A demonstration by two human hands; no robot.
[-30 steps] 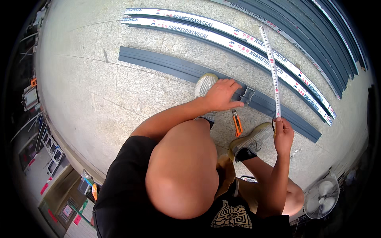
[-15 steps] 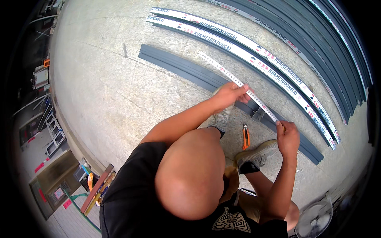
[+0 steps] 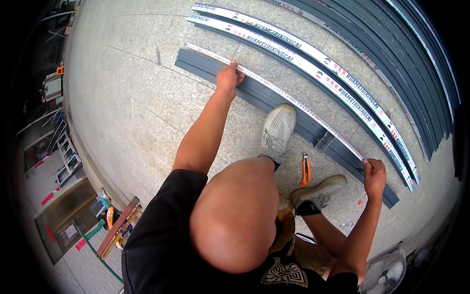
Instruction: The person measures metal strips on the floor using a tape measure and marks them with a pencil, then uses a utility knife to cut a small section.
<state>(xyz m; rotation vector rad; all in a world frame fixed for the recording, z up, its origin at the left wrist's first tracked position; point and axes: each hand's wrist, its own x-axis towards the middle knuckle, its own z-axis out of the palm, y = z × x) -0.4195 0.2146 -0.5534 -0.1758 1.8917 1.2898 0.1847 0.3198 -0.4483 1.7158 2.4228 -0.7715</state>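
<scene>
A white tape measure [image 3: 288, 97] is stretched out along a dark grey ribbed profile [image 3: 256, 95] that lies on the floor. My left hand [image 3: 228, 80] pinches the blade near the profile's far left part, and a length of blade runs on past my fingers to the left. My right hand [image 3: 375, 178] is closed around the other end of the tape, near the profile's right end; the case is mostly hidden in my fingers. A short metal clip-like piece [image 3: 320, 140] sits across the profile between my hands. My left shoe [image 3: 280, 125] rests against the profile.
An orange utility knife [image 3: 306, 170] lies between my shoes. Beyond the profile are two long strips with white printed film [image 3: 298, 58], then a stack of grey profiles [image 3: 362, 34]. A fan [image 3: 384, 274] stands at lower right, and a cart with tools [image 3: 117, 228] at lower left.
My left hand has moved far to the left along the profile and my right hand a little right and nearer. More blade is drawn out between them.
</scene>
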